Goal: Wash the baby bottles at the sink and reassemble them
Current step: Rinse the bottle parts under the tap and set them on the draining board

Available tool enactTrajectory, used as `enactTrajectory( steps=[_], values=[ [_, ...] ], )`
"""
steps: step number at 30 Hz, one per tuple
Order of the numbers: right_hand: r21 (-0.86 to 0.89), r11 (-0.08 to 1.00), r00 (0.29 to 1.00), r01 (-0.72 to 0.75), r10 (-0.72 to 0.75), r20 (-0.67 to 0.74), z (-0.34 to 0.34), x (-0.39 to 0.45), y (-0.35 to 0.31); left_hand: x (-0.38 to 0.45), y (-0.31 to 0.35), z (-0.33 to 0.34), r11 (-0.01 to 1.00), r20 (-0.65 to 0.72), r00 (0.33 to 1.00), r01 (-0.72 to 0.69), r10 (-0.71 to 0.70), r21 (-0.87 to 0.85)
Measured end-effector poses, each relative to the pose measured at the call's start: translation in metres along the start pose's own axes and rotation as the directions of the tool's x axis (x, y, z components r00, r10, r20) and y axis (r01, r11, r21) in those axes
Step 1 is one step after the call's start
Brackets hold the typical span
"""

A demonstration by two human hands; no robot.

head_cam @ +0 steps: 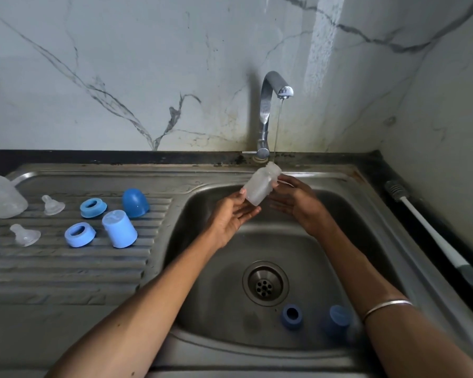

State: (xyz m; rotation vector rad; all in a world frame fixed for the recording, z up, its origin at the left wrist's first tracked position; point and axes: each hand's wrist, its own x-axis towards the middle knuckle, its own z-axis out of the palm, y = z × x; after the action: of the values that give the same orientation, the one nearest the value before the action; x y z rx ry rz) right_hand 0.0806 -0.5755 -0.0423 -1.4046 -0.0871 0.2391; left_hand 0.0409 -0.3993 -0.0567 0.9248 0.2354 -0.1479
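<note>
From the head camera, a clear bottle body [260,184] is held over the sink basin [347,241], tilted so its long axis runs from its base at about 7 o'clock to its open neck at about 1 o'clock, with the neck right under the thin stream falling from the tap [268,115]. The left hand [234,215] lies palm-up beneath the base, its fingers nearly straight and its thumb against the bottle's lower side, cradling it more than clamping it. The right hand [295,201] comes in from 3 o'clock; its fingers [280,184] touch the bottle near the shoulder, loosely spread, and whether they truly pinch it I cannot tell. Both hands are in contact, the left bearing the base, so it looks the likelier one to turn or tip the bottle for rinsing. At 6 o'clock in the basin, just past the drain [265,283], lie a dark blue ring [292,316] and a blue cap [337,320], apparently not yet washed. On the drainboard [66,271] at 9 o'clock sit two more rings, two caps, two clear teats and other bottle bodies. A bottle brush [432,230] lies on the bench at 3 o'clock, untouched.
</note>
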Motion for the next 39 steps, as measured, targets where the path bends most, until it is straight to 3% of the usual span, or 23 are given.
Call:
enactTrajectory(
  steps=[6,14,22,26,31,36,39],
  values=[
    [0.049,0.999,1.0,-0.013,0.012,0.026,0.005,-0.004,0.0,-0.004,-0.001,-0.001,0.997,0.012,0.997,0.071,-0.071,-0.013],
    [0.029,1.0,0.999,0.01,-0.009,-0.038,0.004,-0.004,0.005,-0.005,-0.002,0.008,0.992,0.077,0.996,-0.051,0.043,0.116],
    [0.102,0.994,1.0,-0.025,0.026,-0.013,0.004,-0.004,-0.001,-0.006,-0.003,0.009,0.989,0.055,0.998,0.012,-0.021,0.144],
    [0.032,0.999,0.998,-0.017,0.02,-0.067,0.002,-0.002,0.002,-0.006,-0.005,0.01,0.981,0.047,0.999,0.016,-0.026,0.192],
    [-0.011,0.998,0.994,-0.061,0.059,-0.092,-0.001,0.002,0.009,-0.005,-0.005,0.01,0.972,0.061,0.992,-0.121,0.111,0.201],
    [-0.124,0.989,0.994,-0.075,0.084,0.064,-0.022,0.002,0.003,0.0,-0.005,0.01,0.933,-0.003,0.969,-0.236,0.246,0.273],
    [-0.369,0.927,0.98,-0.075,0.136,0.144,-0.029,0.001,0.003,0.002,-0.006,0.007,0.923,-0.013,0.962,-0.258,0.273,0.286]
  ],
)
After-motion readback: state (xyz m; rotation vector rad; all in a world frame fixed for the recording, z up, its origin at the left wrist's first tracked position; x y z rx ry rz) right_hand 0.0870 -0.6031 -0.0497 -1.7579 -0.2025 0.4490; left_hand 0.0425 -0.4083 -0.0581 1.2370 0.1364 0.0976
